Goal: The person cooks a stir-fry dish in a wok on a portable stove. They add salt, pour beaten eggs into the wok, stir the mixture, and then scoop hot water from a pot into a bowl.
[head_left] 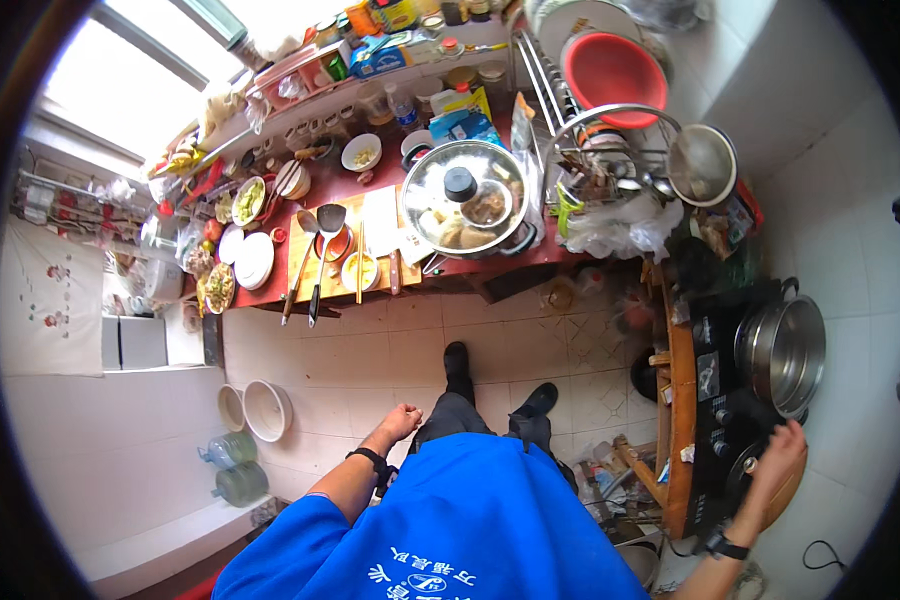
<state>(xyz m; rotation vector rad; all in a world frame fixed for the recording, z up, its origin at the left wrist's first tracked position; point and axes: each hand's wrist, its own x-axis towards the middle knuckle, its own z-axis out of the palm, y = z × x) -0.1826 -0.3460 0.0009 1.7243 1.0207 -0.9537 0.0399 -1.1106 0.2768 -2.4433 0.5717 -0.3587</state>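
Observation:
At the right, a wide stainless steel pot [792, 358] sits on the black gas stove [708, 440]. My right hand [782, 458] is closed at the pot's near edge, where the handle would be; the fingers cover that spot. Beside this hand, a round lid with a knob [751, 466] is partly hidden behind my wrist. My left hand [400, 422] hangs by my left thigh, fingers curled, with nothing visible in it.
Ahead runs a red counter with a glass-lidded pan [462, 198], a cutting board [406, 272], two spatulas [322, 235] and several bowls. A dish rack with a red basin [615, 78] stands at the far right. Buckets [268, 410] and plastic jugs [238, 482] occupy the left floor.

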